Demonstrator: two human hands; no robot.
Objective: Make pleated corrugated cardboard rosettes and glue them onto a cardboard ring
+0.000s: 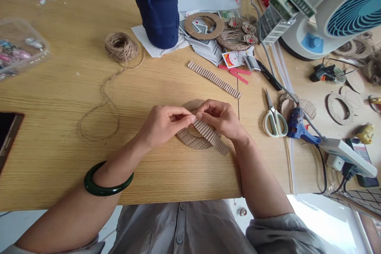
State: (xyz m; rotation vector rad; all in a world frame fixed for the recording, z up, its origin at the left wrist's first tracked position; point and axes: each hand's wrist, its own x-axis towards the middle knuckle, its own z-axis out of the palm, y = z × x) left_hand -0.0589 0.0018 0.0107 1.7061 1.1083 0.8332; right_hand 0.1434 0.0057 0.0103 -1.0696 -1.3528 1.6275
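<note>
Between the fingertips of my left hand [166,124] and my right hand [219,118] is one end of a corrugated cardboard strip [210,134]. Both hands are closed in a pinch, thumbs nearly touching. The strip's other end slants down to the right, over a flat cardboard ring [190,139] on the table. My fingers hide part of the ring and the strip's upper end. A second corrugated strip [214,79] lies just beyond my right hand. A dark green bangle [108,190] circles my left forearm.
Twine [121,47] trails loosely at the left. Behind stand a blue bottle [156,12] and playing cards [208,50] under another cardboard ring [190,24]. At right are scissors [274,121], a blue glue gun [299,127], a power strip [348,154] and a fan [315,27].
</note>
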